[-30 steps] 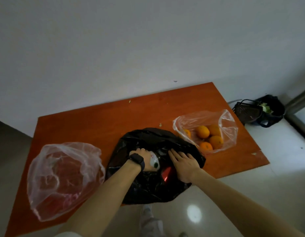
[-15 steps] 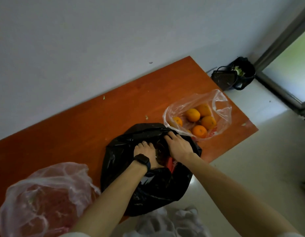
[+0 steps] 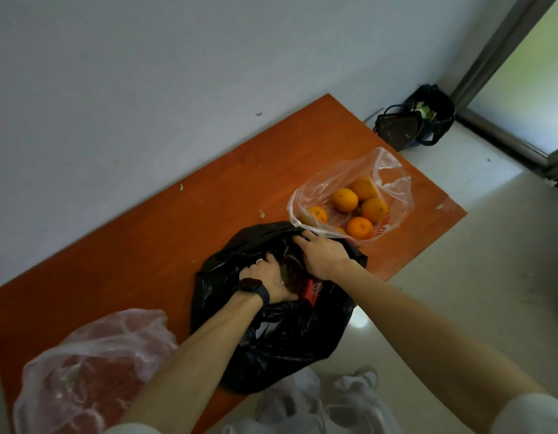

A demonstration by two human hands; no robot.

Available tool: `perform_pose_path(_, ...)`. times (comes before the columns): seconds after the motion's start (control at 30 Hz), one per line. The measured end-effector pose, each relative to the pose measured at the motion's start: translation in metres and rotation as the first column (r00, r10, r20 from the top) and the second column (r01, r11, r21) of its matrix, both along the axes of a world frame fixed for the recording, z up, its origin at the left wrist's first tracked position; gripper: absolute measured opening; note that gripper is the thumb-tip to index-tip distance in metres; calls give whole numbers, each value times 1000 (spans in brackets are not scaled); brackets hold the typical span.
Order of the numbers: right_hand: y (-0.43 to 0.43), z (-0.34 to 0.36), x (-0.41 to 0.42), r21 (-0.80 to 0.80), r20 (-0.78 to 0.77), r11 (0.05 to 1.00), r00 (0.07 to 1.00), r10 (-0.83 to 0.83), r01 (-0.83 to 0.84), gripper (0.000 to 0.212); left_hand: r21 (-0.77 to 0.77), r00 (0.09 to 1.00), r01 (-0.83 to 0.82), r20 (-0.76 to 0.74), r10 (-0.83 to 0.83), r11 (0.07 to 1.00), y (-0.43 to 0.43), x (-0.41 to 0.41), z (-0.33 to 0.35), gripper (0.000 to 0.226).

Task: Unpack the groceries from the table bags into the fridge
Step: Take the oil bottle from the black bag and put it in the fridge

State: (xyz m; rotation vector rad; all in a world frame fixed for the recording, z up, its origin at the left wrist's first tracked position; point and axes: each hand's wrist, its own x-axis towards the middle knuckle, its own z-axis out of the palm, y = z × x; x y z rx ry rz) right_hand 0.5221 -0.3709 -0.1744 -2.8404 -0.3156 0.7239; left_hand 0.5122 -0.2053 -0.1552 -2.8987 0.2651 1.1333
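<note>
A black plastic bag (image 3: 287, 339) lies open at the near edge of the orange table (image 3: 146, 245). My left hand (image 3: 268, 280), with a dark watch on the wrist, reaches into its mouth and curls around a dark brown item (image 3: 290, 274). My right hand (image 3: 321, 255) lies palm down on the bag's far rim, fingers over the plastic, against the same item. A red package (image 3: 312, 289) shows inside the bag below my hands. A clear bag of oranges (image 3: 352, 202) sits just behind. The rest of the black bag's contents are hidden.
A pinkish clear bag (image 3: 93, 371) with red contents lies at the table's near left. A black basket and bin (image 3: 406, 123) stand on the floor by the wall, next to a metal door frame (image 3: 490, 73). White bags (image 3: 318, 402) lie at my feet.
The white item in my left hand a second ago no longer shows. Both hands have closed in around a dark brown item in the bag. The view has swung right.
</note>
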Motion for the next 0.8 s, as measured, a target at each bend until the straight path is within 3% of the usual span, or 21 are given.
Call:
perform_pose_path(0.1, 0, 16, 10, 108, 4, 991, 997, -75, 74, 57, -19, 1000, 24, 10, -24, 1000, 7, -4, 17, 129)
perform_pose_path(0.23, 8, 49, 17, 445, -97, 879, 985, -143, 171, 44, -31, 999, 5, 45, -3, 999, 25, -12, 45, 122)
perform_pose_path(0.33, 11, 74, 16, 523, -149, 829, 979, -138, 197, 34, -48, 995, -9, 102, 14, 999, 45, -18, 66, 115)
perform_pose_path(0.47, 8, 87, 15, 538, -8, 831, 986, -164, 142, 31, -107, 984, -48, 166, 66, 993, 73, -28, 90, 115)
perform_pose_path(0.8, 24, 82, 3, 383, 241, 923, 959, -147, 45, 31, -344, 901, -174, 323, 291, 923, 123, -90, 112, 114)
